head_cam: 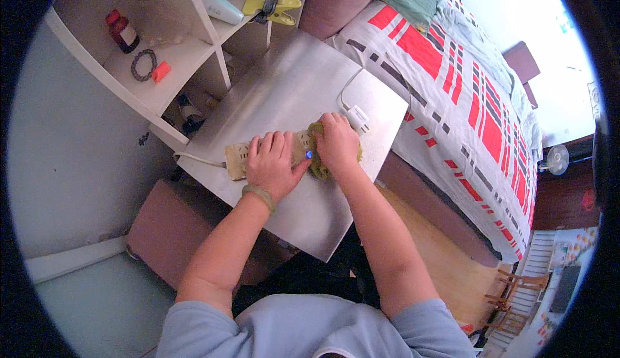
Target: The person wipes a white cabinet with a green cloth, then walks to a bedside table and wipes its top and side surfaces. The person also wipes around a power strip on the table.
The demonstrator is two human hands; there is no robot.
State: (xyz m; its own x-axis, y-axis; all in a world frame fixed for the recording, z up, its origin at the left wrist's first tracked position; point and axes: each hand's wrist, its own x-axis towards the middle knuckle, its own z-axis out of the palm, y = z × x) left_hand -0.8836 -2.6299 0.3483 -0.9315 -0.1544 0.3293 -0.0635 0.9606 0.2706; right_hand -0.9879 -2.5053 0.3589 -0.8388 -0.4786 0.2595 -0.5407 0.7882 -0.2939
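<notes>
A dingy power strip point(236, 160) lies on a small metallic-looking tabletop point(310, 222), its cord leaving at the left end. My left hand point(273, 164), with a bangle on the wrist, rests over the strip's middle, gripping its sides. My right hand point(336, 142) holds a crumpled olive-green cloth point(318, 168) against the strip's right end. Beside the cloth, a small blue light or button point(309, 154) shows on the strip. Just above my right hand lies a white plug adapter point(357, 118) with a cable, its prongs bare.
White shelving point(218, 43) borders the table's far left side, holding a red bottle point(122, 32), a dark beaded bracelet point(144, 65) and a pale blue appliance point(218, 2). A yellow clamp point(278, 10) grips a shelf edge. The bed point(436, 91) stands at the right, a pinkish seat point(167, 227) at lower left.
</notes>
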